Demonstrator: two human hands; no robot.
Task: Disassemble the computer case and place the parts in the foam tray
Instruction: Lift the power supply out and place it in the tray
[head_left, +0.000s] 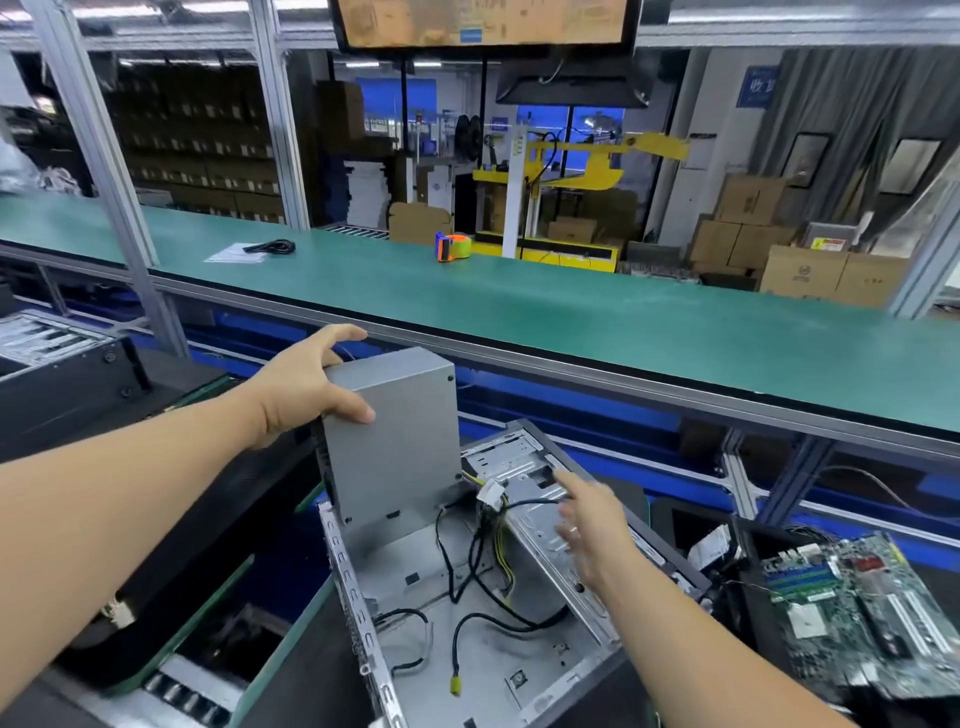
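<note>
Above the open grey metal computer case (467, 613), your left hand (301, 387) grips the upright plain grey metal power-supply box (389, 441) by its top corner; your right hand (592, 525) hovers open-fingered by its black and yellow cables (483, 551); free those first, then lift straight up.

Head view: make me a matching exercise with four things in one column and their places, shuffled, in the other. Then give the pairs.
Things
1. power supply box
2. tape dispenser
3. motherboard
4. coiled black cable

Places
A. far right, beside the open computer case
B. on the green belt, left part, on a sheet of paper
C. in the left hand, upright at the case's far end
D. on the green belt, near its far edge, towards the middle

Pairs: 1-C, 2-D, 3-A, 4-B
</note>
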